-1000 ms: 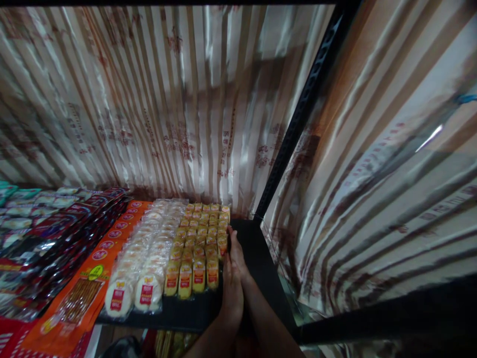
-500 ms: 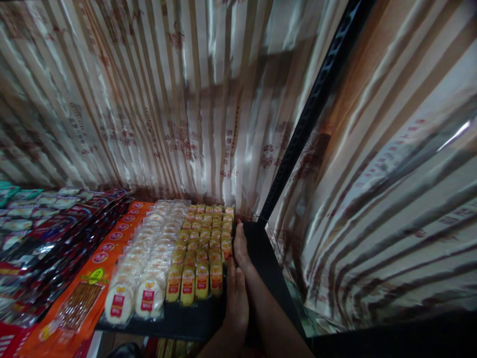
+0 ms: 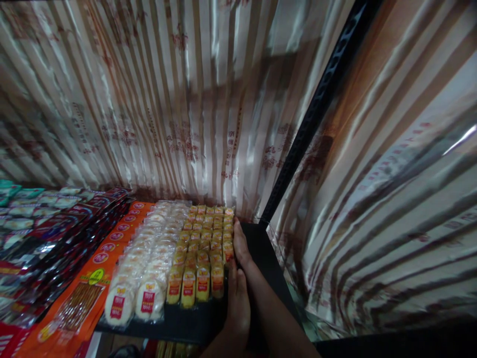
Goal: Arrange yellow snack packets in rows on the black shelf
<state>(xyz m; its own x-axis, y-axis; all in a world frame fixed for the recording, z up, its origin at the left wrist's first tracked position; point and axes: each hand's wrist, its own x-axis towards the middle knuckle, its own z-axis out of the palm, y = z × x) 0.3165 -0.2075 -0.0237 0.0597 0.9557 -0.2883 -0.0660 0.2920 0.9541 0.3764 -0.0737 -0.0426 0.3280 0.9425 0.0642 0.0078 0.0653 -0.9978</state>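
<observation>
Rows of small yellow wrapped snack packs (image 3: 203,253) stand on a black shelf (image 3: 186,323). My right hand (image 3: 242,246) lies flat along their right side, toward the back, fingers stretched out and touching the outermost row. Nearer to me, my left hand (image 3: 238,301) is held edge-up with straight fingers beside the front packs, its fingertips close to my right palm. Neither hand grips a pack. Left of the yellow packs are two rows of round white crackers (image 3: 149,298) in clear wrappers.
Orange bags of stick snacks (image 3: 78,303) and dark red packets (image 3: 44,238) lie further left. A slanted black metal post (image 3: 298,144) rises at the back right corner. Striped, shiny sheeting (image 3: 179,99) hangs behind and to the right. Lower down, more yellow packs (image 3: 171,348) show.
My right hand has shifted slightly left, closer against the yellow packs' side. My left hand has hardly moved, and the packs stand much as before.
</observation>
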